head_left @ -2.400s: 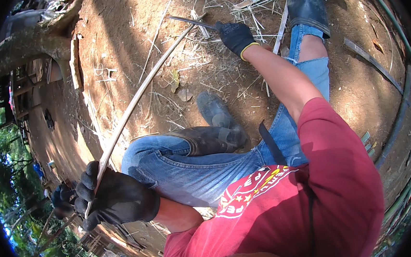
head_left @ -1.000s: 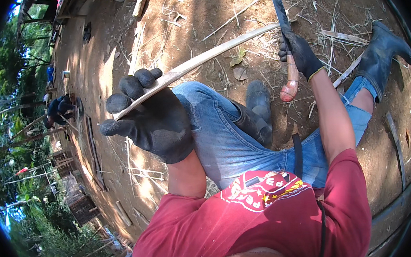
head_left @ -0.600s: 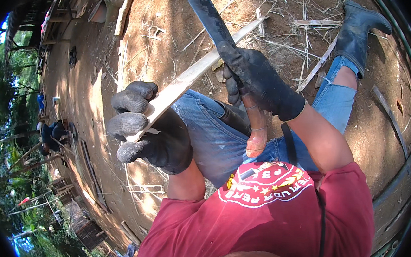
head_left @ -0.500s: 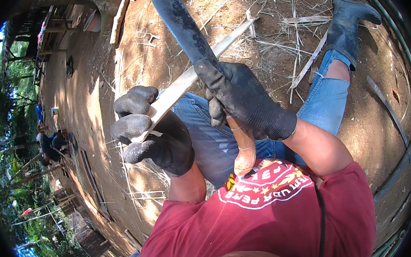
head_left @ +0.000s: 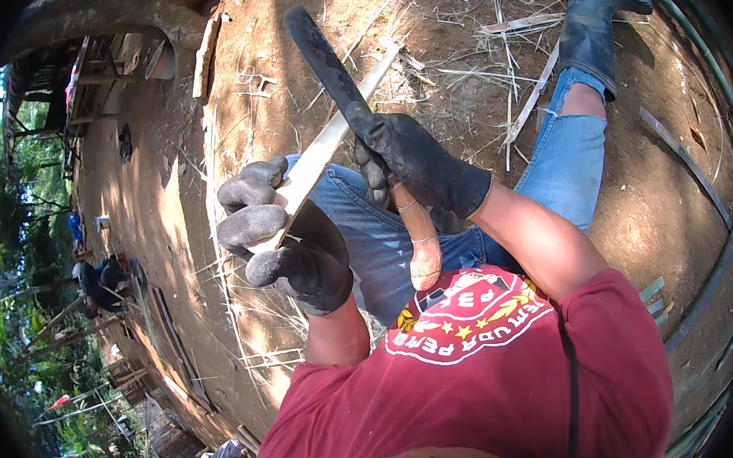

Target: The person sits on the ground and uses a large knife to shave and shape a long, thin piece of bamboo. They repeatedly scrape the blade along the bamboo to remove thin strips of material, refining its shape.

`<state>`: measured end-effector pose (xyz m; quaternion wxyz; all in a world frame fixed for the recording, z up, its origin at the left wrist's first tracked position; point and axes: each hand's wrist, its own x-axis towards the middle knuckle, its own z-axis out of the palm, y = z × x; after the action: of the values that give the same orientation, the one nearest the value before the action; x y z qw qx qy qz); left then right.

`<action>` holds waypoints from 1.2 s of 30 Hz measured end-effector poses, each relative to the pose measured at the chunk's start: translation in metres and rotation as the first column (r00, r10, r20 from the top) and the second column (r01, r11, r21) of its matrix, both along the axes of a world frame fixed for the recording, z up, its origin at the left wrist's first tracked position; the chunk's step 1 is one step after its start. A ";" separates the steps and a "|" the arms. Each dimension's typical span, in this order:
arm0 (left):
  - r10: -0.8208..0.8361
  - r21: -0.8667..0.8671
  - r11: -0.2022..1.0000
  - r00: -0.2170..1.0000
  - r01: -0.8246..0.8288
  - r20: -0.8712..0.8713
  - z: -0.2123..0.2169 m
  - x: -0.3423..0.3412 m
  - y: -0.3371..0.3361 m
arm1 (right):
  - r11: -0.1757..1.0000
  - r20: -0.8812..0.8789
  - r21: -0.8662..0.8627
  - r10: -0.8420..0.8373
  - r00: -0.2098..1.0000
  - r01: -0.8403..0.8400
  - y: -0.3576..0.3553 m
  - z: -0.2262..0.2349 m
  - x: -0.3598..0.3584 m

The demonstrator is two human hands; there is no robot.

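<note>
My left hand (head_left: 285, 227), in a dark work glove, grips the lower end of a pale split strip, wood or bamboo (head_left: 325, 148). The strip slants up and away to the right. My right hand (head_left: 415, 164), gloved as well, is closed round a machete where its dark blade (head_left: 324, 58) meets the handle. The wooden handle (head_left: 421, 246) sticks out below that fist toward my shirt. The blade points up and to the left and crosses over the strip beside my right hand. Exactly where the edge touches the strip is hidden by the glove.
My legs in jeans (head_left: 570, 159) stretch over bare soil, one ending in a rubber boot (head_left: 592, 40). Thin shavings (head_left: 500, 59) litter the ground ahead. A thick root or trunk (head_left: 108, 15) lies far left. Another person (head_left: 104, 283) crouches at the left. Long strips (head_left: 686, 164) lie at the right.
The machete blade has turned, showing less of its flat side. Both hands keep their grip, and the strip slants more steeply in view. The view has shifted slightly.
</note>
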<state>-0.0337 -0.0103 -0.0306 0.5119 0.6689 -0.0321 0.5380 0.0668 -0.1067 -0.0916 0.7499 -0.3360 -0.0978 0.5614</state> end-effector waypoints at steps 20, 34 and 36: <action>-0.068 0.003 0.998 0.998 0.068 -0.005 -0.011 -0.018 0.019 | 0.994 0.262 -0.111 0.017 0.965 0.013 0.011 0.037 -0.023; 0.009 -0.084 0.996 0.999 -0.012 -0.040 -0.012 -0.020 0.004 | 0.994 0.372 -0.072 0.108 0.922 -0.088 0.002 0.056 -0.033; 0.104 -0.136 0.983 0.986 -0.121 -0.128 -0.015 -0.030 0.008 | 0.951 0.556 0.245 -0.298 0.776 0.190 0.027 0.018 -0.058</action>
<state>-0.0636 -0.0024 -0.0457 0.5284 0.6624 0.0752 0.5257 0.0091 -0.0800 -0.0737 0.7760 -0.4352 -0.3283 0.3170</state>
